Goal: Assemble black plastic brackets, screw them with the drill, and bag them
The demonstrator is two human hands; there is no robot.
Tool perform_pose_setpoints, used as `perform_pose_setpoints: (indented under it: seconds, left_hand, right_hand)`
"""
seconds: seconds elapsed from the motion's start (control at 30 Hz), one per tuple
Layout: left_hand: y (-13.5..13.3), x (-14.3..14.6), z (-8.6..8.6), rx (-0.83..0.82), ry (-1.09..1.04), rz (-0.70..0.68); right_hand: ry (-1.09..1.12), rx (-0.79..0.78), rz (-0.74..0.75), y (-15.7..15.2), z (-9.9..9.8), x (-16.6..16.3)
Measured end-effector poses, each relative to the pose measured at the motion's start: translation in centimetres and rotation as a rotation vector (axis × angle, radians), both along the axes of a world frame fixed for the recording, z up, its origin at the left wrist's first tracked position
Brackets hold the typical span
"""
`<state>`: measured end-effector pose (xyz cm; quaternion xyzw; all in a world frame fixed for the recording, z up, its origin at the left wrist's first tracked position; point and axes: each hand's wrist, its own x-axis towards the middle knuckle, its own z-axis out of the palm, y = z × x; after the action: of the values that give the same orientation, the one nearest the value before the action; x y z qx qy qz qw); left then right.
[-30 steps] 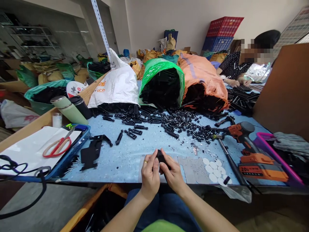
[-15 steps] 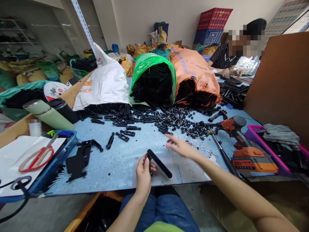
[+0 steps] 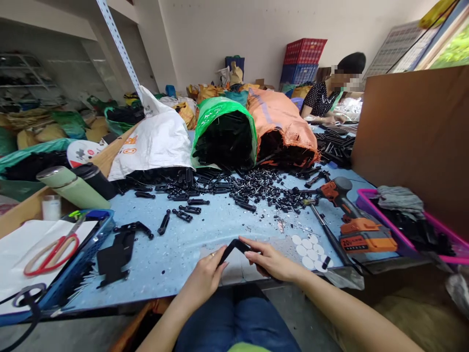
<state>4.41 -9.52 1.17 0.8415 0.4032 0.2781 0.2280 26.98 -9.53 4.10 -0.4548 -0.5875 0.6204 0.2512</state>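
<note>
Between my hands, near the table's front edge, is a black jointed arm (image 3: pixel 235 243) bent into a peak. My left hand (image 3: pixel 205 274) closes round its left leg, with a ring on one finger. My right hand (image 3: pixel 271 260) grips the right leg, thumb on top and a finger at the bend. The far ends of the arm are hidden by my hands. Beyond lies a pile of small black pieces with metal pins (image 3: pixel 262 188). Several black links (image 3: pixel 188 210) are scattered to the left of the pile.
An orange cordless drill (image 3: pixel 348 210) and a dark-handled hammer (image 3: pixel 332 234) lie at right, near white round discs (image 3: pixel 309 249). Open sacks, one green (image 3: pixel 220 107), stand behind. Red-handled scissors (image 3: pixel 54 254) rest on paper at left. Another person (image 3: pixel 318 100) sits at the far right.
My right hand has come down from near the small parts to grip the black arm. The arm has turned from slanting down rightward to a peak held in both hands. The view has shifted.
</note>
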Motion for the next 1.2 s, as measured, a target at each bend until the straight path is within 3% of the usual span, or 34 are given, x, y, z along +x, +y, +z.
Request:
perform_pose_setpoints:
  seconds: [0.07, 0.17, 0.23, 0.37, 0.47, 0.57, 0.63, 0.73, 0.83, 0.93, 1.03, 1.07, 1.13, 1.2]
  left_hand:
    - [-0.2, 0.1, 0.1, 0.031, 0.021, -0.002]
    - [-0.8, 1.1, -0.5, 0.118, 0.014, 0.183]
    - [-1.0, 1.5, -1.1, 0.177, 0.033, 0.234]
    - [-1.1, 1.1, -1.6, 0.241, 0.083, 0.03]
    - [-1.1, 0.8, -1.0, 0.227, 0.101, -0.046]
    - [-0.8, 0.9, 0.0, 0.247, 0.098, -0.013]
    - [-0.5, 1.2, 0.4, 0.305, 0.049, 0.111]
    - [-0.4, 1.1, 0.6, 0.396, 0.018, 0.258]
    - [-0.5, -0.6, 0.2, 0.42, 0.084, 0.09]
    - [0.1, -3.9, 0.3, 0.326, 0.12, -0.071]
    - [1.0, -5.1, 1.2, 0.153, 0.176, 0.064]
    - [1.0, -4.4, 1.8, 0.047, 0.24, 0.071]
    - [0.0, -1.0, 3.1, -0.19, 0.37, -0.09]
    - [-1.6, 3.5, 4.6, -0.303, 0.414, -0.236]
  right_hand:
    - [0.017, -0.018, -0.025, -0.6, 0.0, -0.1]
    - [0.098, -0.013, -0.138, -1.2, -0.2, -1.0]
    - [0.143, -0.024, -0.166, -1.3, -0.3, -1.4]
    - [0.166, -0.073, -0.161, -1.4, -0.5, -1.6]
    - [0.183, -0.064, -0.168, -1.4, -0.9, -1.5]
    - [0.161, -0.007, -0.18, -1.5, -0.6, -1.3]
    - [0.081, 0.07, -0.184, -1.8, 0.2, -0.9]
    - [-0.136, 0.236, -0.134, -2.3, 1.9, 0.3]
    - [-0.324, 0.312, 0.122, -3.2, 3.2, 3.3]
    - [-0.404, 0.22, 0.377, -4.4, 4.2, 7.9]
    - [-0.434, 0.145, 0.255, -5.9, 5.3, 11.5]
    - [-0.447, 0.18, 0.176, -6.3, 5.5, 11.8]
    - [-0.503, 0.34, 0.087, -6.8, 5.7, 10.8]
    - [-0.579, 0.497, 0.146, -7.0, 5.3, 8.4]
